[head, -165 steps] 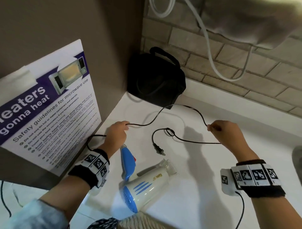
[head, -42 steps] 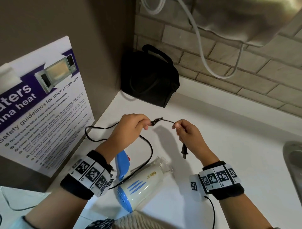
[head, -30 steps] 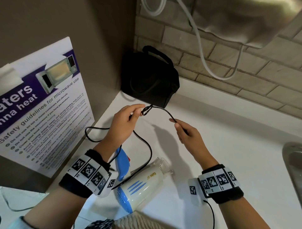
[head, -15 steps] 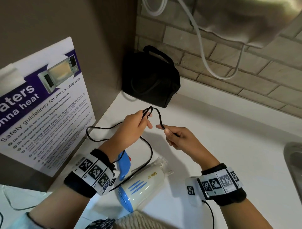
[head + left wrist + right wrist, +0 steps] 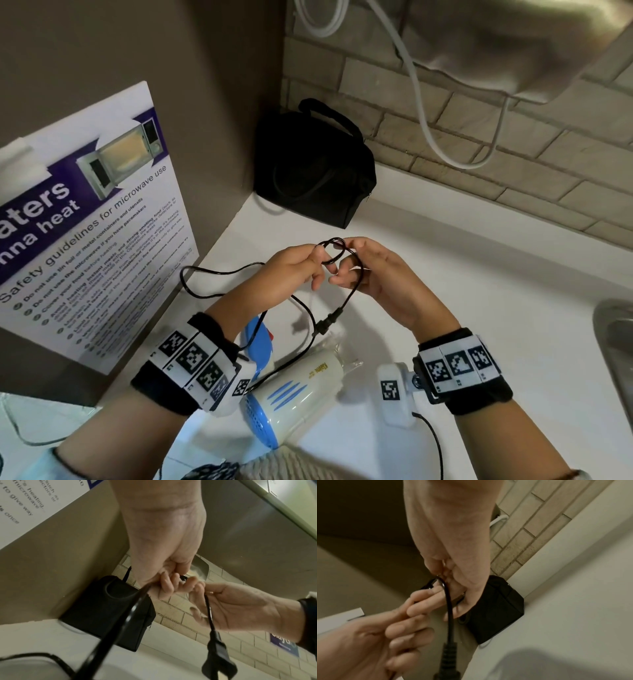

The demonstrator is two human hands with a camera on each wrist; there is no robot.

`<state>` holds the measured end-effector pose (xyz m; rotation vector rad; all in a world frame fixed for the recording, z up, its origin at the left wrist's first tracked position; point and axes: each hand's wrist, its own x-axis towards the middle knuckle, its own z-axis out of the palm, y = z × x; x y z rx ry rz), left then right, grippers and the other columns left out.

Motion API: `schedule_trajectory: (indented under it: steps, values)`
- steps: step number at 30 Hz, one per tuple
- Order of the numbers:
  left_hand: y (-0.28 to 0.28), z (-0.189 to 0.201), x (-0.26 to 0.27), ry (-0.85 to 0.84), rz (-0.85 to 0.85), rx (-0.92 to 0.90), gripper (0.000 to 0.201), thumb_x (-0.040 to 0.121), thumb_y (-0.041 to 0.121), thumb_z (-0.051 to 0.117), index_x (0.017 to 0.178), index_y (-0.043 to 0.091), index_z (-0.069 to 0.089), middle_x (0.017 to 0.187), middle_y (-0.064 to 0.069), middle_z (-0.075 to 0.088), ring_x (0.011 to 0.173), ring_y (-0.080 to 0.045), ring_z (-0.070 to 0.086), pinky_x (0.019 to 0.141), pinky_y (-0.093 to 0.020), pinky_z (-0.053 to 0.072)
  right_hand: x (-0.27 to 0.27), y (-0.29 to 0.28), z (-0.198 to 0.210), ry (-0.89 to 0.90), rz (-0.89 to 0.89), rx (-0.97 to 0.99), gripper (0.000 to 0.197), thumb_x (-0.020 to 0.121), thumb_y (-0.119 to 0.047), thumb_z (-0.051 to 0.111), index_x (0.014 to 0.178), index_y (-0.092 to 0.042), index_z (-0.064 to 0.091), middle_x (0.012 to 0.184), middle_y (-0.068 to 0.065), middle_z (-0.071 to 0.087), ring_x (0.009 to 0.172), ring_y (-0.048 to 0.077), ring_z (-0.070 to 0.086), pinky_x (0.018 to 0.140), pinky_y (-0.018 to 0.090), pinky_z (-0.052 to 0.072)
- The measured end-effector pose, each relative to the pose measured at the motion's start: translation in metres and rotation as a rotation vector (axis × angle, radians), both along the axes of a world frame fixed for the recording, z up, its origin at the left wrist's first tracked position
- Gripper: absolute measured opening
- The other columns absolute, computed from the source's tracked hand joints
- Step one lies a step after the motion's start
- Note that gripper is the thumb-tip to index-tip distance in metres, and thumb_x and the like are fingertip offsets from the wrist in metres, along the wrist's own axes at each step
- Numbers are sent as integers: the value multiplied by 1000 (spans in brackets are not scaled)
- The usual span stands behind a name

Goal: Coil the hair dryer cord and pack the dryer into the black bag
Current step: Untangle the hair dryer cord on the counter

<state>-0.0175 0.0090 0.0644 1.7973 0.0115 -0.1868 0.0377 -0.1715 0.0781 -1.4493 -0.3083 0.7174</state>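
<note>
Poster (image 5: 85, 219) propped at far left against the brown panel; slack cord (image 5: 219, 274) looping on the white counter (image 5: 479, 284) in front of it. Left hand (image 5: 287, 277) raised above the counter, thumb and fingers pinching a small loop of cord. Right hand (image 5: 380, 274) just beside it, fingertips touching the same loop, cord running across the palm with the plug (image 5: 325, 325) dangling below. Hair dryer (image 5: 294, 394) lying on its side under the wrists, near edge of the counter. Black bag (image 5: 315, 171) well beyond, in the corner against the brick wall; cannot tell whether unzipped.

Probably the first turns of coiling. Best done by keeping the left pinch firm as anchor, feeding even loops with the right, working from the plug end toward the dryer, avoiding twists. Risk: loops too tight, springing open once released.
</note>
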Motion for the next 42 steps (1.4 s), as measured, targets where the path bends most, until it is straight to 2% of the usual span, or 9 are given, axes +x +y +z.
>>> schedule_trajectory:
  steps: [5, 13, 19, 27, 30, 33, 34, 38, 42]
  values:
    - [-1, 0, 2, -78, 130, -69, 17, 97, 25, 49, 98, 22, 66, 86, 5, 67, 74, -9, 57, 63, -25, 48, 4, -2, 0, 42, 13, -21, 16, 100, -19, 44, 88, -16, 54, 71, -1, 60, 74, 18, 70, 83, 31, 52]
    - [-12, 3, 7, 71, 351, -474, 16, 98, 14, 47, 95, 8, 61, 92, -4, 65, 80, -15, 68, 76, -32, 60, 1, -4, -9, 207, 68, 201, 6, 99, -15, 43, 96, -18, 47, 78, 2, 56, 66, 16, 57, 78, 30, 47]
    - [-9, -1, 4, -218, 147, 283, 16, 98, 21, 44, 113, 19, 49, 79, -1, 65, 70, -17, 68, 70, -30, 57, 1, -6, -10, 226, 69, 142, 10, 98, -13, 44, 92, -17, 51, 71, -1, 53, 52, 9, 43, 70, 29, 49]
    - [-21, 1, 4, -16, 349, -59, 19, 100, 13, 35, 107, 6, 52, 77, -10, 68, 58, -24, 71, 56, -32, 60, -2, -4, -16, 328, 112, 317, 12, 93, -8, 46, 96, -18, 52, 78, 2, 53, 57, 11, 48, 70, 28, 49]
    - [-17, -7, 3, -267, 172, 336, 22, 99, 18, 37, 117, 24, 50, 97, 0, 61, 71, -18, 67, 64, -33, 58, 1, -7, -16, 318, 78, 230, 16, 92, -5, 47, 88, -18, 55, 71, 0, 50, 51, 8, 41, 62, 24, 44]
    - [-12, -9, 5, -383, 77, 755, 9, 98, 28, 46, 99, 20, 51, 75, 3, 55, 64, -18, 58, 59, -34, 51, 3, -10, -16, 337, 49, 182, 24, 81, 4, 44, 83, -17, 56, 66, -1, 47, 48, 7, 39, 59, 22, 43]
    - [-10, -10, 7, -336, 84, 745, 11, 97, 28, 47, 92, 19, 49, 68, 2, 55, 58, -17, 57, 56, -33, 52, 3, -11, -17, 350, 44, 197, 25, 80, 5, 44, 84, -17, 56, 66, -1, 47, 50, 7, 41, 60, 23, 45]
    - [-8, -9, 11, 6, 319, 50, 36, 101, 33, 37, 77, 9, 50, 58, -12, 63, 52, -28, 64, 44, -23, 49, 2, -17, -19, 360, 33, 267, 14, 89, -5, 46, 88, -17, 52, 80, 2, 58, 69, 13, 58, 70, 28, 51]
    - [-10, -13, 9, 110, 210, 122, 28, 101, 28, 36, 102, 7, 55, 81, -8, 69, 65, -28, 69, 51, -28, 53, 0, -15, -17, 359, 31, 216, 14, 91, -7, 45, 85, -18, 51, 77, 2, 57, 66, 13, 56, 59, 25, 48]
